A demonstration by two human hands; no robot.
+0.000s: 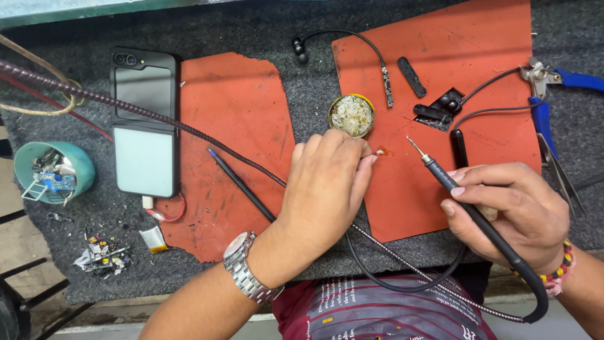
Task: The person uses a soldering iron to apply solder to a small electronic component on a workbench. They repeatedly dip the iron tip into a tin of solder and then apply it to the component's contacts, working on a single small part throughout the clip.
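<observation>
My left hand (327,186) rests on the edge of a red mat (440,63), its fingertips pinching a small wire end (379,152) against the mat. My right hand (513,211) grips a black soldering iron (453,189) like a pen. The iron's tip (410,141) points up and left, a short way right of the wire end and apart from it. A round tin of flux or cleaning paste (351,115) sits just above my left fingers. Black earphone parts (440,107) and a small circuit strip (386,85) lie on the mat.
A folding phone (143,119) lies at left beside a second red mat (236,151) with a black pen (242,186) on it. A teal cup (53,171) of parts stands far left. Blue-handled pliers (553,79) and tweezers (560,170) lie at right. A braided cable (126,107) crosses the bench.
</observation>
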